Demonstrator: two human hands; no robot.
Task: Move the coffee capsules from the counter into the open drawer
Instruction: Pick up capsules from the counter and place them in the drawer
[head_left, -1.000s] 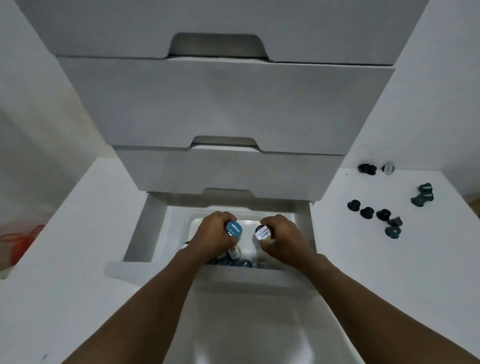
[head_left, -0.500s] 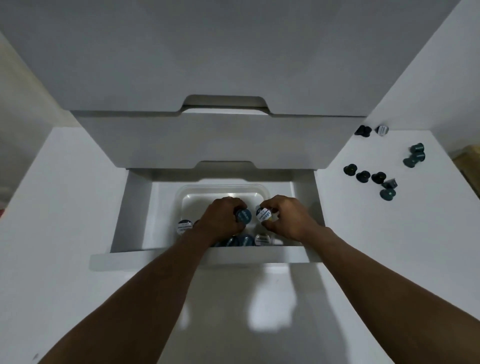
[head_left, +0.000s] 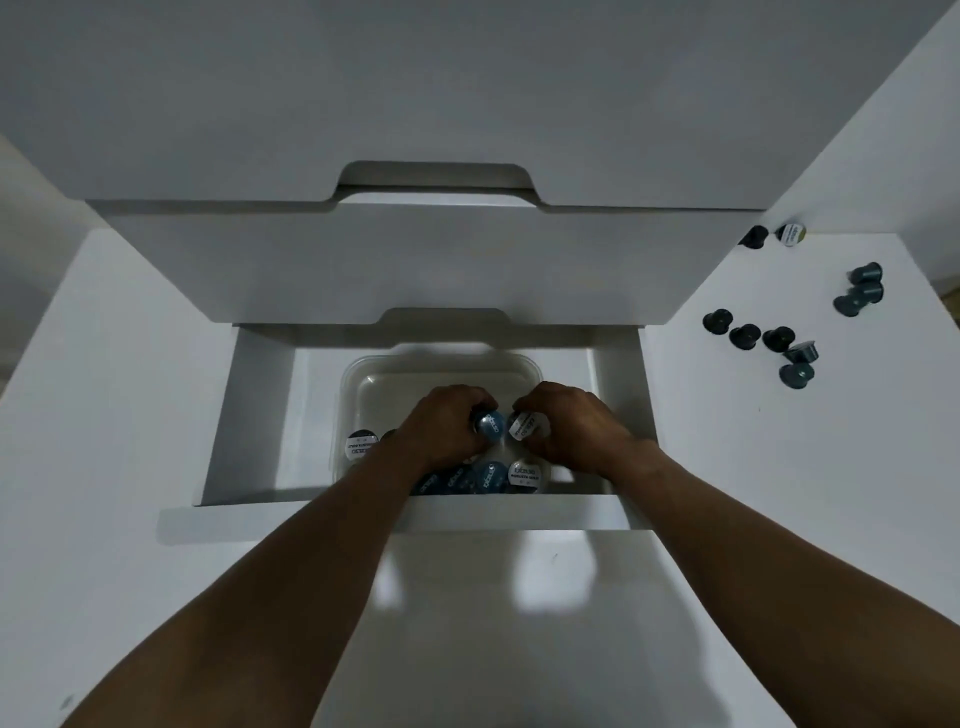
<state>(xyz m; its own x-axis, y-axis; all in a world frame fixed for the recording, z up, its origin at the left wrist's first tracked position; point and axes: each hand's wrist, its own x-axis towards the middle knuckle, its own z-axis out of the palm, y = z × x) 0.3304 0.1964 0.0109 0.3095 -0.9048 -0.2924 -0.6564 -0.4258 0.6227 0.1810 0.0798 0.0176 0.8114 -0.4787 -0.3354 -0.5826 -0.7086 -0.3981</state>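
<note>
White counter surrounds an open drawer holding a clear tub; over it, left hand curls round a blue-lidded capsule; right hand pinches a white-lidded capsule; dark capsules lie scattered on the counter, far right.

Just two closed white drawer fronts with cutout handles stacked up top, and a clear plastic tub underneath.

In the drawer, a tub of capsules; loose capsules on the counter at right.
</note>
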